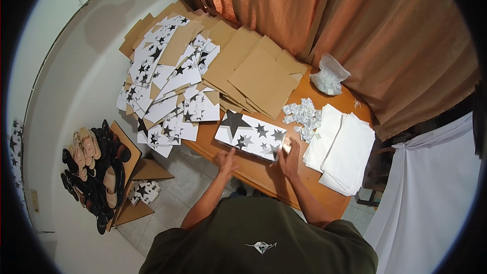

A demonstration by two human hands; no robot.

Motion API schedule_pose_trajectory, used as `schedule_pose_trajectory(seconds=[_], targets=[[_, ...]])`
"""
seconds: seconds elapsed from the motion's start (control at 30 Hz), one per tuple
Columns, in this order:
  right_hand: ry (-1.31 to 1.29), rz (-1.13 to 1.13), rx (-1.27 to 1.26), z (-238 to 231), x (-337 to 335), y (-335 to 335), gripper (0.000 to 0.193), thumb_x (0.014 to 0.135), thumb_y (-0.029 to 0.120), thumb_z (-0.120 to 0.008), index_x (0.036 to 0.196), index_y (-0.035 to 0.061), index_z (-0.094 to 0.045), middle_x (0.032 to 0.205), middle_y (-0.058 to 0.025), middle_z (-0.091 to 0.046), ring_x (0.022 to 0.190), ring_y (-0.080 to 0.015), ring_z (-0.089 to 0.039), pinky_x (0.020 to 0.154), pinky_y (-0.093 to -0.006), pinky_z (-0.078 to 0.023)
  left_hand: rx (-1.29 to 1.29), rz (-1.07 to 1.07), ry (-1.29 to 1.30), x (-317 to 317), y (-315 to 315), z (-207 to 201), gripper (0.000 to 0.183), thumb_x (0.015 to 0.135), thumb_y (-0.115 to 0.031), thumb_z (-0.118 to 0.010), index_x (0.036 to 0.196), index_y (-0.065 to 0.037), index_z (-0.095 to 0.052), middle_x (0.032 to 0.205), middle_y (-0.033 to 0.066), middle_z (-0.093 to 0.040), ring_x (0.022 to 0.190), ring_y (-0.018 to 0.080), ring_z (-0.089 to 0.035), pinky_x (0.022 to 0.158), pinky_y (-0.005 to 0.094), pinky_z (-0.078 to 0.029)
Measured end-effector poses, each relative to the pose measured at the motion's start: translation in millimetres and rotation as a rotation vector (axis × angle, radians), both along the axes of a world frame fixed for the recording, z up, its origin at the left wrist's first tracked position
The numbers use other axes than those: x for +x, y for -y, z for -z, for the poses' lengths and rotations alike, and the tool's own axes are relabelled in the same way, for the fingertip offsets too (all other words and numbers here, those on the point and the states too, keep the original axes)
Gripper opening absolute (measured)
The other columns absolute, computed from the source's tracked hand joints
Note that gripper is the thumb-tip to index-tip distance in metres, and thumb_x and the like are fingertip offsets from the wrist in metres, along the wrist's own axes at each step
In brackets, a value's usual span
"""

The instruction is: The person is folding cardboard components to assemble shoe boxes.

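A white shoe box (248, 133) printed with black and grey stars lies lengthwise on the orange-brown table (208, 142), close to its front edge. My left hand (225, 161) is at the box's near left side, fingers slightly apart and a fingertip against the edge. At the right end, my right hand (288, 158) grips the corner of the box. A small shiny tan patch shows beside those fingers; I cannot make out what it is. Just right of the box lies a heap of small whitish packets (303, 116).
Flat brown cardboard sheets (264, 78) and star-printed box blanks (162, 86) are piled at the back left. White paper sheets (341, 147) lie at the right, with a clear plastic bag (329, 76) behind them. Several shoes (94, 167) are heaped at the left. Brown curtains (365, 30) hang behind.
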State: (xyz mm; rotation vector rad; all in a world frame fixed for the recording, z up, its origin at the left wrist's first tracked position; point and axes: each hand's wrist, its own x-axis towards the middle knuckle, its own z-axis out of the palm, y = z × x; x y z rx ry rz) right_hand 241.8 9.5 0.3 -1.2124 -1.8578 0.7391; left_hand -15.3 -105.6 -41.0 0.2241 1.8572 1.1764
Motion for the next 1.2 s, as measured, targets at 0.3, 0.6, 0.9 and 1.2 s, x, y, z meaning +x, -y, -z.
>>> schedule_pose_trajectory(seconds=[0.3,0.6,0.9,1.2], targets=[[-0.148,-0.176,-0.304,40.6,-3.7,-45.1,0.069,0.095,0.023,-0.066,0.151,-0.0029,-0.037,0.153,-0.0239,-0.041,0.139,-0.0369,-0.043,0.116,-0.0436,-0.035,0.012,0.018,0.371,43.6,-31.7,-46.3,0.108,0.084,-0.034,-0.083,0.155,-0.007,-0.007,0.147,0.0252,-0.038,0.126,0.0418,-0.051,0.088,0.0554,-0.056],[-0.022,-0.075,-0.211,24.0,-6.8,-15.4,0.048,0.087,0.023,-0.076,0.126,0.0024,-0.058,0.111,-0.0115,-0.057,0.097,-0.0241,-0.057,0.077,-0.0351,-0.051,0.014,-0.112,0.324,42.2,-8.1,-30.4,0.092,0.087,-0.021,-0.08,0.152,-0.014,-0.016,0.15,0.0154,-0.036,0.132,0.0365,-0.042,0.088,0.0576,-0.053],[-0.335,-0.165,-0.447,-18.0,-7.7,13.6,0.047,0.097,0.027,-0.067,0.136,0.0034,-0.055,0.112,-0.011,-0.059,0.105,-0.0213,-0.055,0.093,-0.0351,-0.044,0.074,-0.083,0.21,41.7,11.1,-49.0,0.06,0.096,-0.025,-0.071,0.14,-0.014,-0.033,0.139,0.0005,-0.049,0.097,0.0131,-0.048,0.077,0.033,-0.048],[-0.349,-0.308,-0.198,-84.3,-20.5,1.7,0.062,0.095,0.028,-0.068,0.148,0.0031,-0.047,0.131,-0.0167,-0.045,0.127,-0.0286,-0.045,0.101,-0.0366,-0.044,0.518,0.237,-0.134,31.7,-9.3,-122.4,0.098,0.088,-0.026,-0.08,0.161,-0.009,-0.016,0.148,0.0166,-0.04,0.136,0.0303,-0.046,0.111,0.043,-0.042]])
